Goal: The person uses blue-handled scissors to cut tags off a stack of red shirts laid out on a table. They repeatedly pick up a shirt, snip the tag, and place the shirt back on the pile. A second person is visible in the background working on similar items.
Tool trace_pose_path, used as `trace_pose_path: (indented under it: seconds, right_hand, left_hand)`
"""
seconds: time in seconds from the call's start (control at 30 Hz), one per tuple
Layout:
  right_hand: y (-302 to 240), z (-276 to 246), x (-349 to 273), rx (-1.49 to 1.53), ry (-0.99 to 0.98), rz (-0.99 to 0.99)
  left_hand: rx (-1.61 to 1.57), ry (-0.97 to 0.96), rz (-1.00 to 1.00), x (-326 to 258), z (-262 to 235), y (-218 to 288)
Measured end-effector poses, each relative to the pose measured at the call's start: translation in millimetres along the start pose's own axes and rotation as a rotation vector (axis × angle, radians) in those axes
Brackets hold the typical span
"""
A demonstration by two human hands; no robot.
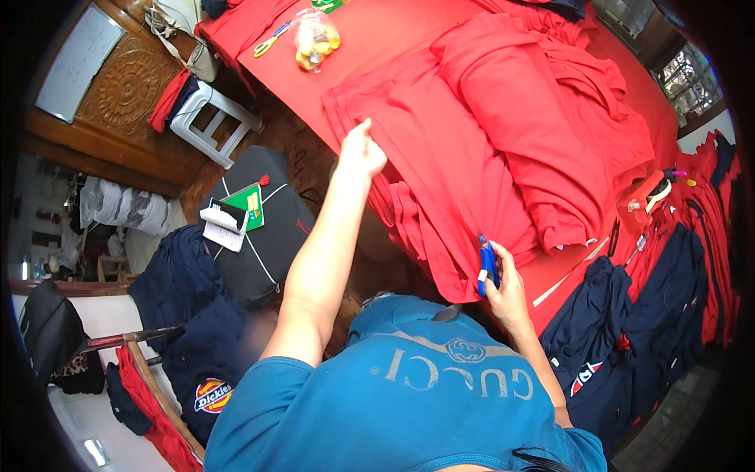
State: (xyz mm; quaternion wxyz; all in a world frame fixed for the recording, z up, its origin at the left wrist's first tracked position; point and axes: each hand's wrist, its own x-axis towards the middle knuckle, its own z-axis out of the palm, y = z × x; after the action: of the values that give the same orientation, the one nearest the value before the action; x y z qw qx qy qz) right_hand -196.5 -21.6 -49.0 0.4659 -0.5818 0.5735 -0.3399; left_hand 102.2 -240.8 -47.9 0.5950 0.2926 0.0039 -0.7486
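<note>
Two bare hands work a stack of soft red knit garments at the near edge of a red-covered worktop.

The left hand pinches the stack's corner, its grip closed on the fabric edge; the right hand has its grip wrapped around a small blue plastic tool with a white tip, pressed against the hanging folds at the worktop's edge. To do this well, I judge the left hand should keep the cloth taut and flat so the tool meets a single layer. The knit looks matte, limp and creased. Further out lie dark navy garments to the right, yellow-handled scissors and a crinkled clear plastic bag at the far end, and a white plastic stool.
</note>
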Motion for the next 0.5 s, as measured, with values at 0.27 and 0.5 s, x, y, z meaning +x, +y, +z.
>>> trace_pose_path:
  seconds: [0.27, 0.5]
  right_hand:
    - [-79.7, -26.5, 52.7, 0.207, 0.065, -0.122]
    - [-71.1, 24.0, 110.6, -0.082, -0.08, -0.308]
  left_hand:
    - [0.418, 0.064, -0.029, -23.8, -14.9, 4.1]
    - [0.374, 0.041, 0.15, -42.6, 2.2, -14.2]
